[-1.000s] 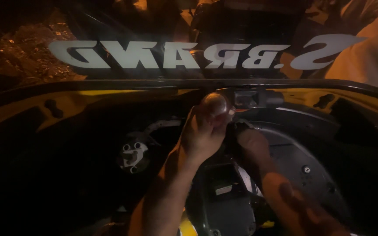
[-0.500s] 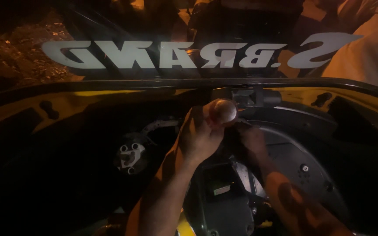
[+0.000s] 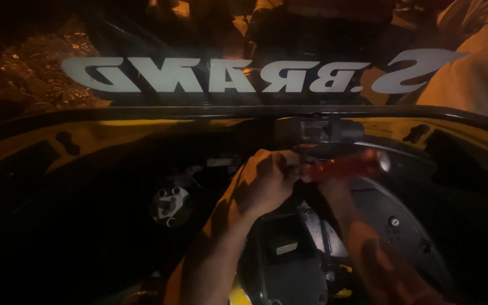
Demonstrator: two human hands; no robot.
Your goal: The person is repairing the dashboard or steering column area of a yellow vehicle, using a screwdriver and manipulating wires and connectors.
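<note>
Evidently braced for leverage, the left hand (image 3: 266, 183) clamps the red tool handle (image 3: 345, 165) – the right hand (image 3: 334, 189), just beneath the grip, is too dark to tell whether it is closed – below the black bracket (image 3: 326, 131).

Two hands, the left hand (image 3: 266, 183) and the right hand (image 3: 334, 192), one red-handled tool (image 3: 348, 165), one dark mounted unit (image 3: 326, 131), one round metal fitting (image 3: 170, 204) and one windshield (image 3: 142, 51) show.
</note>
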